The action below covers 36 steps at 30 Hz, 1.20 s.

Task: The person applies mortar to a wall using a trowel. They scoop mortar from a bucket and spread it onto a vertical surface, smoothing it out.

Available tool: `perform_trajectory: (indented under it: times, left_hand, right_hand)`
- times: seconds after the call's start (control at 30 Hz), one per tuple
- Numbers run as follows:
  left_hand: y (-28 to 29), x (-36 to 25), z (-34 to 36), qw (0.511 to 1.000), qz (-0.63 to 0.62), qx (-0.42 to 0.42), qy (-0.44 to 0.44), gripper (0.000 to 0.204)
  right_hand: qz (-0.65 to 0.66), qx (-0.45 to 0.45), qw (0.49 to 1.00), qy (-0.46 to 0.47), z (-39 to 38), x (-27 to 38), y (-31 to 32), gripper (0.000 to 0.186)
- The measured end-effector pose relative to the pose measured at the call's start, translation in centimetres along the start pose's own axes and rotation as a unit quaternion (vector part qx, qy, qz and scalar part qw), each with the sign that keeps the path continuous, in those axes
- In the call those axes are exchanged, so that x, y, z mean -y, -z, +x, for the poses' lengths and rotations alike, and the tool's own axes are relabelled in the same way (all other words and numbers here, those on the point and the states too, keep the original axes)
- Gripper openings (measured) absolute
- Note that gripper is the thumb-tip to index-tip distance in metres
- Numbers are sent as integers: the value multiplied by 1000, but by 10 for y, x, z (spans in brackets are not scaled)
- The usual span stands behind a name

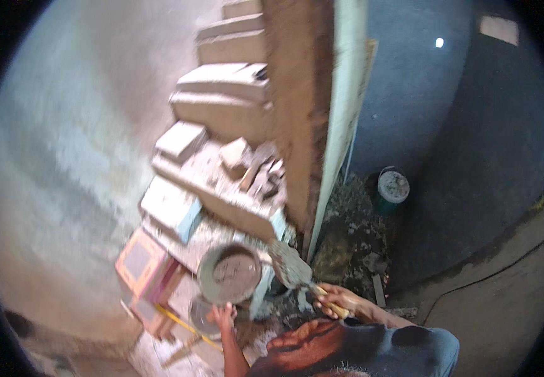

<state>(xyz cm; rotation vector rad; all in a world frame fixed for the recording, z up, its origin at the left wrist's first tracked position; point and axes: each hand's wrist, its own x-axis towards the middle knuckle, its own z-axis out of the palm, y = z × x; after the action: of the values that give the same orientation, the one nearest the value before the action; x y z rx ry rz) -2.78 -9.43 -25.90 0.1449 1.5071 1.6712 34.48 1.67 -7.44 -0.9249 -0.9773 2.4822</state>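
My right hand is closed round the wooden handle of a trowel. Its broad blade, grey with mortar, points up and left beside a tub. That round grey tub sits on a lower stair and holds wet, grey-brown mortar. At the tub's near rim is my left hand, fingers apart and raised toward it; whether they touch the rim is hard to tell. A second, smaller round container stands just below the tub, partly hidden by the left hand.
Stairs climb ahead, bearing white blocks and broken rubble. A pink-and-orange box stands left of the tub, near a yellow strip. A brown wall edge rises right of the stairs; beyond is a bucket.
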Motion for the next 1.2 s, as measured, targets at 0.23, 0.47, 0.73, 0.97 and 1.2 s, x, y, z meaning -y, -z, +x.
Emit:
perform_trajectory:
  times: [0.23,0.47,0.73,0.97,1.2]
  left_hand:
    - [-39,-16,-11,998,40,-45,-23,70]
    - [-16,-1,-14,999,-2,33,-35,41]
    - [-92,-39,-92,994,-30,-81,-66,34]
    - [-81,-21,-45,992,-16,-116,-56,44]
    - [-39,-10,-32,984,-27,-152,-86,55]
  right_hand:
    - [37,-196,960,197,-92,41,84,42]
    - [30,-281,769,573,-123,237,105,41]
    - [16,-367,263,892,-203,485,81,72]
    - [-14,-237,103,966,-196,628,53,54]
    - [-467,-157,566,662,-46,462,33,63]
